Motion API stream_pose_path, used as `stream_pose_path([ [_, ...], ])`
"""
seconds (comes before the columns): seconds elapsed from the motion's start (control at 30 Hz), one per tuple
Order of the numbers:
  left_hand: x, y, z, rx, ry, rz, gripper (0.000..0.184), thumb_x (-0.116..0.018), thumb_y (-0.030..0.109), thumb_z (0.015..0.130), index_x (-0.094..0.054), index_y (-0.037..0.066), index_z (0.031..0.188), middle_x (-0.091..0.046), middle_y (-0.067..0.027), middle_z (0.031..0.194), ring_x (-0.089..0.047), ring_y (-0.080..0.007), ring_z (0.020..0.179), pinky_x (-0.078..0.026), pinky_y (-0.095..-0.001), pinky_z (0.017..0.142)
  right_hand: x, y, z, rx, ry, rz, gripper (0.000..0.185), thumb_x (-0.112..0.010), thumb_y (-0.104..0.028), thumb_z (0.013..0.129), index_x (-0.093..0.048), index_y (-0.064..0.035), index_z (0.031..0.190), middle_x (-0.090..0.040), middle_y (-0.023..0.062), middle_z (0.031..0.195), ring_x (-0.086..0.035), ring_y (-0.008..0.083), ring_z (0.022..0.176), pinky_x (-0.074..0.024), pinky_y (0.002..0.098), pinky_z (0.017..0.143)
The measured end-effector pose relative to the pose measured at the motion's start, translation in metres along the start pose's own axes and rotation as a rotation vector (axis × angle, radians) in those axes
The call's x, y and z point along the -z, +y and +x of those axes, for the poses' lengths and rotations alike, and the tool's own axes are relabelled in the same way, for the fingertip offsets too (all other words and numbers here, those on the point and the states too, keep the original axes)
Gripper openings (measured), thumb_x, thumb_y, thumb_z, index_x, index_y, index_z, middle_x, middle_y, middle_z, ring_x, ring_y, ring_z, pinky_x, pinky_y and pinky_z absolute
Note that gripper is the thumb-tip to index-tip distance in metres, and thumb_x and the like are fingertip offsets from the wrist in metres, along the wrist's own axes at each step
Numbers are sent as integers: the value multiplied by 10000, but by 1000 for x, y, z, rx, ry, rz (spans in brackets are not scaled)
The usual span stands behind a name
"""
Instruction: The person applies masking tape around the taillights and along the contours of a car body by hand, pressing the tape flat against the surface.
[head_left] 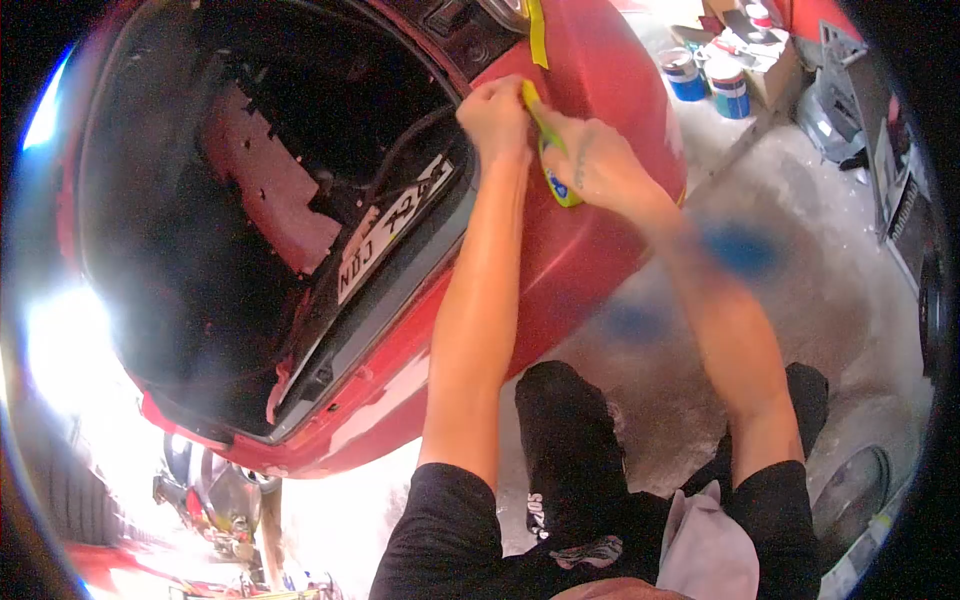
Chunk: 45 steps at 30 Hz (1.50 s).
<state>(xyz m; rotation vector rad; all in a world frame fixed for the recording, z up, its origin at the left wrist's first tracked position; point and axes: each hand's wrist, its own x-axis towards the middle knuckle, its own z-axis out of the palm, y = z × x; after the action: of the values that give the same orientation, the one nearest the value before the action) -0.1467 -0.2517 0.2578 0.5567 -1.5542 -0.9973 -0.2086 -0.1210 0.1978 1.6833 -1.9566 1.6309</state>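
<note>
grips yellow-green tape (554,180) in the right hand (592,163), at the upper centre of the frame, close against the dull red body of a car (605,60). looks long and narrow from this side, slanting from upper left to lower right, bright yellow at the top end, greener lower down, with a small blue printed mark near the bottom; partly covered by the hand, so cannot tell the full outline. bends the right fingers round it, close together. curls the left hand (495,118) just to the left, near the rim of the car's dark opening, fingers folded and pressed together; cannot tell whether pinching the tape's upper end. shows a yellow strip (538,38) stuck on the red panel at the top of the frame, running down from beside a lamp (510,10). includes a white number plate (395,228) with dark lettering left of centre, pale patches (380,408) on the paint at lower left, and two paint tins (729,92) at upper right, beside a cardboard box (783,78).
</note>
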Motion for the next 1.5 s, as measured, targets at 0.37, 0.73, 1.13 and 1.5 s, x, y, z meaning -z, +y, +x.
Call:
stream_pose_path([
  [0.37, 6, 39, -5, -495, -131, 441, 289, -744, 195, 952, -774, -90, 988, -750, -88, 802, -643, -116, 735, -525, -316, 723, 13, -2, -120, 150, -59, 290, 622, -663, -182, 945, -517, -89, 1543, -682, 222, 751, -677, 443, 679, -520, 572, 646],
  [0.73, -28, 43, 23, -395, -302, 474, 239, -753, 125, 969, -777, -112, 950, -756, -66, 814, -648, -108, 734, -504, -271, 702, 2, 35, -124, 186, 150, 499, 546, -666, -97, 868, -628, -34, 1409, -687, 251, 845, -692, 454, 781, -547, 545, 721],
  [1.13, -25, 48, 19, -574, -304, 616, 297, -736, 190, 1009, -779, -93, 929, -744, -45, 776, -615, -99, 727, -502, -295, 712, 9, 32, -127, 199, 122, 571, 457, -669, -90, 872, -679, -41, 1326, -688, 248, 815, -694, 451, 763, -543, 548, 699],
  [1.5, -26, 44, 33, -725, -247, 744, 292, -773, 207, 973, -783, -75, 898, -731, -96, 714, -610, -126, 673, -509, -336, 672, 6, 34, -126, 205, 143, 579, 408, -667, -79, 868, -701, -22, 1270, -690, 249, 790, -699, 445, 744, -552, 553, 695],
])
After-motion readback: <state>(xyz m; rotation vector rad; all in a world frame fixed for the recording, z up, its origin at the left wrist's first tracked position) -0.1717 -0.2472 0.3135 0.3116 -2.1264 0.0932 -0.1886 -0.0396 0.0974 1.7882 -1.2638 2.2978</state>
